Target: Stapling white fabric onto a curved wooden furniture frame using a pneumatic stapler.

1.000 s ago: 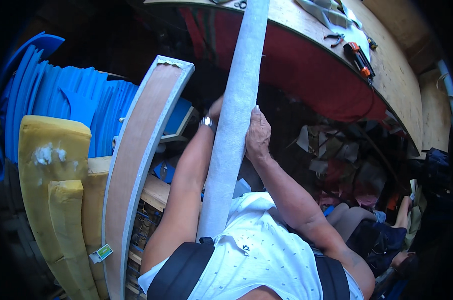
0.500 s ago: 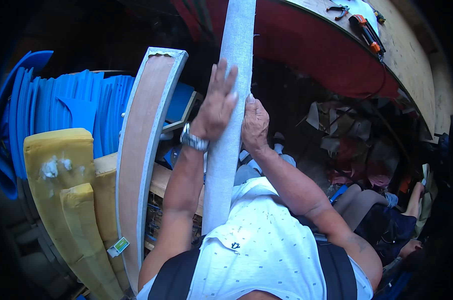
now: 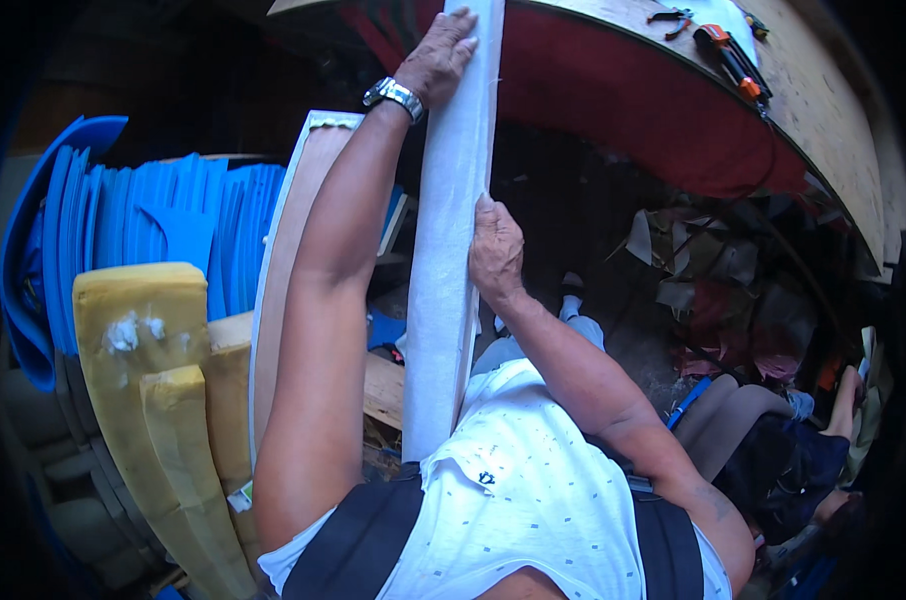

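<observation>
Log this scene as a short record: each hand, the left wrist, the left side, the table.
Left hand: laid on the long pale piece, farther up
Right hand: gripping its right edge, lower down
Left wrist: silver watch
Left side: blue sheets beyond yellow foam
Table: pliers, orange-and-black tool

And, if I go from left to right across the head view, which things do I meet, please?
Yellow foam → brown-faced panel → long pale grey piece → pliers → orange-and-black tool.
</observation>
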Demonstrator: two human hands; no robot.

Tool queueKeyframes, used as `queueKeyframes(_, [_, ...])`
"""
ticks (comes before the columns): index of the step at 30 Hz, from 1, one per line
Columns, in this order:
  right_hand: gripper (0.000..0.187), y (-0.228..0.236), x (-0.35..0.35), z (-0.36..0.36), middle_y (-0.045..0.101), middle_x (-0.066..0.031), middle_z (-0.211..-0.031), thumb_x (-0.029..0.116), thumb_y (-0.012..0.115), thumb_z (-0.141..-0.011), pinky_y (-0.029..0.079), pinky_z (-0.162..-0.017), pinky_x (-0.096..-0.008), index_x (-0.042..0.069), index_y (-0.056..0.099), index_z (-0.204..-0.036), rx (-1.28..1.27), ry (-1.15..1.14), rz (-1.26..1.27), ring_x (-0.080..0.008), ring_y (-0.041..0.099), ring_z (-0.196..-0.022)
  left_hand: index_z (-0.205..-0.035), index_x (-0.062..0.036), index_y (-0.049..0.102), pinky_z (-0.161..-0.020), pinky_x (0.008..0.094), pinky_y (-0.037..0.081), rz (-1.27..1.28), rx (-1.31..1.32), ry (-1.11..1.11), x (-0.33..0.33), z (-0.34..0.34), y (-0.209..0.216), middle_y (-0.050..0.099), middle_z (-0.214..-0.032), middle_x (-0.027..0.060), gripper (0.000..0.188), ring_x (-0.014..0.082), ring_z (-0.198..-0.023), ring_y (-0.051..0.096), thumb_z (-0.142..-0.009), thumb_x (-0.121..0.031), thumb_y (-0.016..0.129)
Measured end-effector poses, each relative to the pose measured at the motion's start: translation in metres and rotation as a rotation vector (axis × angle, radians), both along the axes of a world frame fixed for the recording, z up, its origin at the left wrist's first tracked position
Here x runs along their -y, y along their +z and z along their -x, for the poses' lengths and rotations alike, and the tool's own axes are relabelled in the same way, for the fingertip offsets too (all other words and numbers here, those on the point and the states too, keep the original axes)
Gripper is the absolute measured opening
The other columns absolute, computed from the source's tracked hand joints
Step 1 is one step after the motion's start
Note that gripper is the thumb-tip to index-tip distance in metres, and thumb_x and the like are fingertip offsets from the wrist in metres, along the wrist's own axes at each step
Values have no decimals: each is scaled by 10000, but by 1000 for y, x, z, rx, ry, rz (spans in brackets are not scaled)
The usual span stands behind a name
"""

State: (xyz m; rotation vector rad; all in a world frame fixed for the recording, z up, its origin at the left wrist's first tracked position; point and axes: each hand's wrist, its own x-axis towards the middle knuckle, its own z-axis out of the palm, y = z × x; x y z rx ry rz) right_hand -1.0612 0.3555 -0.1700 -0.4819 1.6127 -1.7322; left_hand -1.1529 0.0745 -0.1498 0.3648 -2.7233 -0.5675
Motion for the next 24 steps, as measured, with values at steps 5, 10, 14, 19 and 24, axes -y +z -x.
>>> queueKeyframes(5, [528, -2, -19, 8, 590, -131, -872, 523, 327, -1069, 507, -828, -393, 50, 558, -1029, -7, 0, -59, -220, 626, -885, -1548, -120, 360, -1254, 425, 139, 169, -171, -3, -45, 17, -8, 306, -1622, 116, 534, 292, -1531, 179, -1057, -327, 326])
queueKeyframes(10, [537, -5, -34, 5, 606, -102, -846, 486, 309, -1085, 503, -814, -367, 35, 585, -996, 30, -60, -62, -194, 606, -860, -1580, -129, 280, -1238, 514, 137, 177, 112, 94, -158, -59, 25, 202, -1664, 84, 593, 312, -1539, 148, -1027, -328, 364])
queueKeyframes(14, [513, -7, -49, -9, 629, -107, -863, 460, 323, -1089, 509, -804, -350, 38, 605, -1015, 103, -68, 100, -194, 618, -868, -1582, -109, 270, -1242, 508, 132, 168, 198, 130, -212, -115, 39, 196, -1665, 96, 612, 308, -1540, 149, -1014, -309, 382])
queueKeyframes(19, [448, -18, -63, 3, 633, -174, -781, 413, 360, -1079, 532, -657, -418, 46, 570, -932, -181, -175, 30, -291, 659, -733, -1592, -115, 244, -1243, 499, 134, 67, 191, 197, -286, -164, 41, 173, -1669, 108, 613, 316, -1542, 133, -1018, -292, 368])
queueKeyframes(24, [424, -20, -64, 35, 610, -210, -713, 390, 387, -1068, 513, -545, -446, 42, 533, -874, -307, -185, 41, -362, 653, -649, -1597, -115, 227, -1238, 501, 162, -62, 167, 286, -296, -135, 38, 150, -1666, 154, 618, 383, -1532, 128, -1022, -281, 382])
